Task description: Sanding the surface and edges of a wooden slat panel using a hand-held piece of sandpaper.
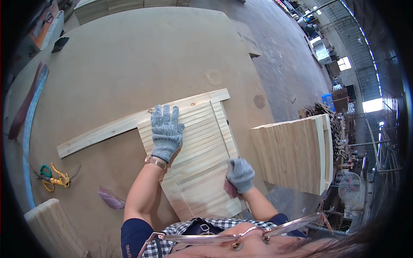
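A pale wooden slatted panel (200, 144) lies on the table in front of me, with a raised strip along its right side. My left hand (167, 134), in a grey knit glove, rests flat on the panel's upper left part, fingers stretched toward a long board (103, 134) along the panel's far edge. Low on the panel's right side is my gloved right hand (241, 175), its fingers closed on a reddish-brown piece of sandpaper (231, 188). The sandpaper appears to be against the wood; its far part is hidden under the glove.
Left of the panel are a folded purplish sheet (112, 198), yellow-handled pliers (61, 178) and green-handled scissors (45, 171). A long blue and maroon abrasive strip (32, 112) curves along the table's left. Stacked wooden panels (288, 155) stand at the right, another wooden stack (53, 225) at lower left.
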Demonstrator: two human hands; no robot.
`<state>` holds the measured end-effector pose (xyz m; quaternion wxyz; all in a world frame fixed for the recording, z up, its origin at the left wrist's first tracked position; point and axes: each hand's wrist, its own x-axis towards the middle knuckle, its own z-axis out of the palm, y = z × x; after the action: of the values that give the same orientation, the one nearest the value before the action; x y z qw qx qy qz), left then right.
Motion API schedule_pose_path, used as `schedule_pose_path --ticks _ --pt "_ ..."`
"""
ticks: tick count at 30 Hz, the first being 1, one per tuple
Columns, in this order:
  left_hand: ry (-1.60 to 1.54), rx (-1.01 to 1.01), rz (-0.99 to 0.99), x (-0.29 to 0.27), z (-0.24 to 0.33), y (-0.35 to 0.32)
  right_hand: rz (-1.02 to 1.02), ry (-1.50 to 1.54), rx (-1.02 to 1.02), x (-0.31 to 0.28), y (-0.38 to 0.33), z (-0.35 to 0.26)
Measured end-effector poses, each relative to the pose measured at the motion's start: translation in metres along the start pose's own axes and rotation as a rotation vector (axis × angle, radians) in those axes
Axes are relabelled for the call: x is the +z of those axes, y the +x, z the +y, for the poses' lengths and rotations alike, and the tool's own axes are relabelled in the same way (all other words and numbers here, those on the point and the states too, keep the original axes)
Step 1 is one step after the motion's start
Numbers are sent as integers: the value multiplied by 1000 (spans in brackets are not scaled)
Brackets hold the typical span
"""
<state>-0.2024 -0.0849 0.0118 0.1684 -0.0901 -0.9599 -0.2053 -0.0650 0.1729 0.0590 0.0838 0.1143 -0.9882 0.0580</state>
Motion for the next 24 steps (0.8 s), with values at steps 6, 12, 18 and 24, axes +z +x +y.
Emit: schedule_pose_path --ticks 6,12,18,24 --pt "27 -56 -110 -7 6 -5 189 -45 -188 52 161 -19" --pt "16 -39 -133 -13 7 -3 130 -55 -70 80 222 -19" --pt "-9 -23 -111 1 0 -4 75 134 84 58 193 -11" --pt "-20 -18 -72 -17 9 2 29 236 128 15 86 6"
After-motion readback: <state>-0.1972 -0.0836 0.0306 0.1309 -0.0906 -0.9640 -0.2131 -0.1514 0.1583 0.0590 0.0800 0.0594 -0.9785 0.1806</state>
